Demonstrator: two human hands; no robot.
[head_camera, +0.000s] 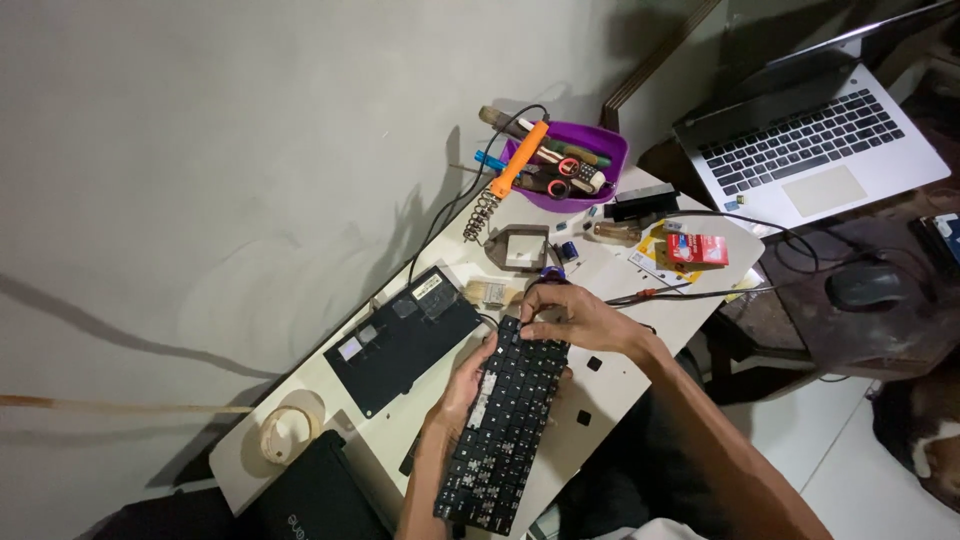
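Okay, my left hand (468, 385) grips the left edge of the flat black laptop keyboard panel (505, 430); my right hand (570, 315) pinches its top end, loose black keycaps (594, 364) just right.

A laptop keyboard (505, 425) lies on the table (620, 385), with a flat laptop panel (400, 340) just left of it. Behind them a bowl (600, 170) holds scissors (555, 180) and screwdrivers. An open laptop (810, 140) sits well right, a mouse (865, 288) before it.
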